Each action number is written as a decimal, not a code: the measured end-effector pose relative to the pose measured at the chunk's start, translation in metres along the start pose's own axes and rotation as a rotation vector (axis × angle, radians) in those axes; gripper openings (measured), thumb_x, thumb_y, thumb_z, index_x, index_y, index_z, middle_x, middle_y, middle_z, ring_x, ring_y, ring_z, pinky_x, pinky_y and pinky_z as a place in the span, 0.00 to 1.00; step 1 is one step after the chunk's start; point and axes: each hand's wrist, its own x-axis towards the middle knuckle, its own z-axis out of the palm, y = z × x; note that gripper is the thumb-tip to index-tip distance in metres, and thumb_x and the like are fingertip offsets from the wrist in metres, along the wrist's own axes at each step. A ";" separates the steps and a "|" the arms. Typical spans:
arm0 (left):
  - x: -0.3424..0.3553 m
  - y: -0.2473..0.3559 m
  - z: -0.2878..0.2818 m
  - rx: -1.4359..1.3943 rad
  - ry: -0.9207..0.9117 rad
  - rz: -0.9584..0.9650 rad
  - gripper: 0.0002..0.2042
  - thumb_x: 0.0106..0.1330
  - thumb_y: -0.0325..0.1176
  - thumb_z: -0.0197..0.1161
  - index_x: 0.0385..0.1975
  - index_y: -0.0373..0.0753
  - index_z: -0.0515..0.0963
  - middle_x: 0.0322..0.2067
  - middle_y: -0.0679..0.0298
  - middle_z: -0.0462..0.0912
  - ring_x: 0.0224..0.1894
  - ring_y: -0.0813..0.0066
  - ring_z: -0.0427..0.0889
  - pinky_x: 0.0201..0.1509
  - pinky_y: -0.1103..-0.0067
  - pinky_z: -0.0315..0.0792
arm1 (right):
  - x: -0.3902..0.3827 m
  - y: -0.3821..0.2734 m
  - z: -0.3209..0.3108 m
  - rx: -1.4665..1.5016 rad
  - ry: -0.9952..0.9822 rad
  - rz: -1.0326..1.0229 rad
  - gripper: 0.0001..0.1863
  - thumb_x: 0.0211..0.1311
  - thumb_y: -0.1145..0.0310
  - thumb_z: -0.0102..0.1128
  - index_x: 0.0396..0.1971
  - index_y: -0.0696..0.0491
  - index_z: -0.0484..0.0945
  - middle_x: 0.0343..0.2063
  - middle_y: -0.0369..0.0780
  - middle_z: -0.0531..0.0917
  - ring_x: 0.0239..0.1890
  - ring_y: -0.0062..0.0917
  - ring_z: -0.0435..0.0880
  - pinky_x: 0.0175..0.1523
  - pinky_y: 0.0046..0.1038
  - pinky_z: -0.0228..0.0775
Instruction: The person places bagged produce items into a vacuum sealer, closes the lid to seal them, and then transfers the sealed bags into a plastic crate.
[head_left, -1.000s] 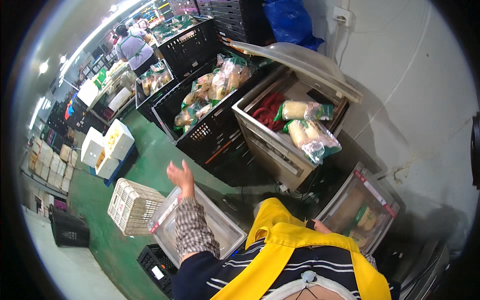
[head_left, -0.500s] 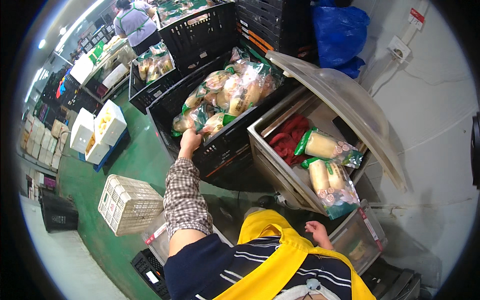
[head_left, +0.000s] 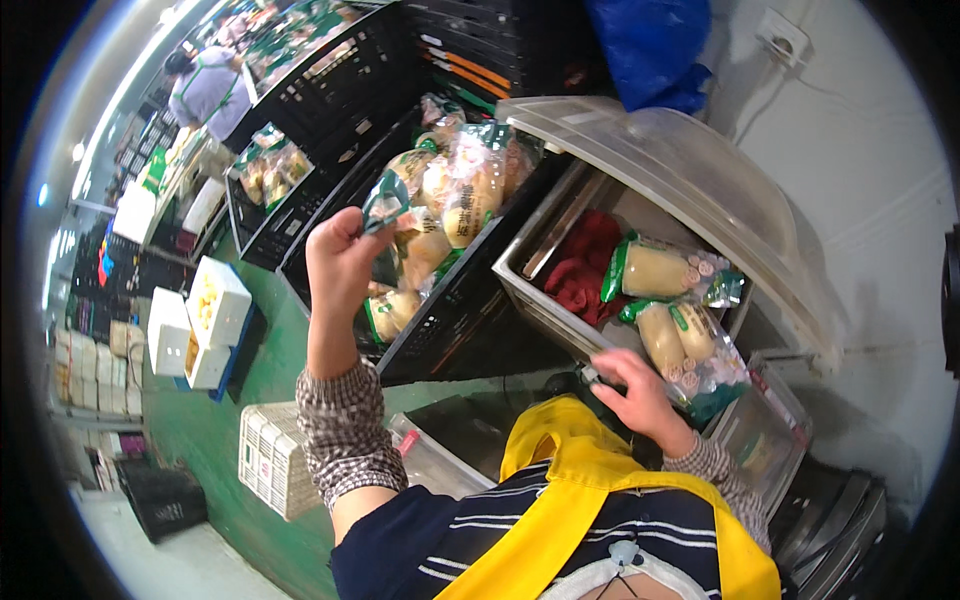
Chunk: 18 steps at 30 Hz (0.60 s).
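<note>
Floor, 2 hands, 1 pinched bag.

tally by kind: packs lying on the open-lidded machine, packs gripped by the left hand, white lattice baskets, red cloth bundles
Packs lying on the open-lidded machine: 2
Green-ended pack gripped by the left hand: 1
White lattice basket: 1
Red cloth bundle: 1
Total: 5
</note>
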 end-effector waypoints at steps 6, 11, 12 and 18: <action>-0.057 0.083 0.085 0.074 -0.320 0.230 0.05 0.53 0.23 0.67 0.21 0.31 0.77 0.13 0.68 0.69 0.18 0.84 0.65 0.20 0.82 0.60 | 0.072 -0.080 -0.006 -0.234 0.403 -0.509 0.49 0.41 0.51 0.72 0.63 0.54 0.59 0.62 0.48 0.62 0.63 0.45 0.62 0.67 0.42 0.52; -0.086 0.076 0.155 -0.144 -0.760 0.033 0.12 0.58 0.32 0.68 0.21 0.32 0.73 0.20 0.65 0.75 0.23 0.77 0.71 0.29 0.81 0.66 | 0.007 -0.040 -0.032 -0.015 0.555 -0.286 0.30 0.40 0.66 0.72 0.47 0.54 0.72 0.42 0.40 0.78 0.44 0.31 0.79 0.54 0.31 0.68; -0.097 0.057 0.169 -0.438 -0.813 0.026 0.11 0.60 0.33 0.66 0.29 0.32 0.74 0.28 0.61 0.78 0.32 0.73 0.75 0.41 0.79 0.69 | -0.010 -0.030 -0.030 0.244 0.574 -0.172 0.29 0.41 0.69 0.71 0.47 0.54 0.72 0.42 0.39 0.78 0.45 0.28 0.78 0.54 0.29 0.68; -0.178 0.043 0.271 -0.103 -1.016 0.248 0.26 0.54 0.30 0.71 0.52 0.29 0.69 0.50 0.57 0.75 0.52 0.70 0.74 0.56 0.74 0.68 | -0.146 0.016 -0.038 0.841 0.788 0.056 0.29 0.42 0.79 0.68 0.50 0.56 0.70 0.43 0.35 0.78 0.48 0.17 0.74 0.55 0.23 0.65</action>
